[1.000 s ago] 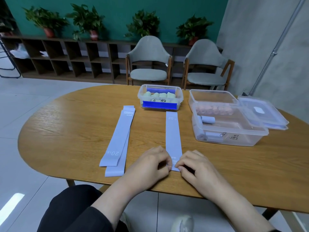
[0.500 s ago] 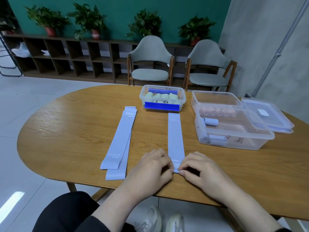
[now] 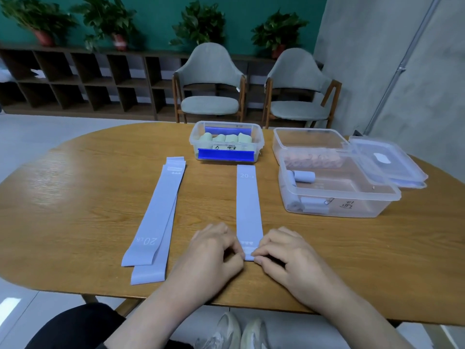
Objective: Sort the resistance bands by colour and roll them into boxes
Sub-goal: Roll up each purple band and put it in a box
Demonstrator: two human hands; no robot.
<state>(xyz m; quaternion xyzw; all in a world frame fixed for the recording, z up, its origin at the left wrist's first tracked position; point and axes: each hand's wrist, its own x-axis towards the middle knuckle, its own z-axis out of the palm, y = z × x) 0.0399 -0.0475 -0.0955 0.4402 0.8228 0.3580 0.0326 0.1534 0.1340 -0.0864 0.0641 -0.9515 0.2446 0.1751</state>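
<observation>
Since a second ago both hands have stayed at the band's point(image 3: 249, 210) near end, fingers nipping it a little tighter, yet no real roll has formed, so rolling has barely begun. The left hand point(image 3: 216, 250) and right hand point(image 3: 284, 253) each pinch a corner of that end. The band lies flat near the table's point(image 3: 75, 197) front edge, its long axis running straight away toward the green-roll box point(image 3: 226, 154), "20" end farthest
</observation>
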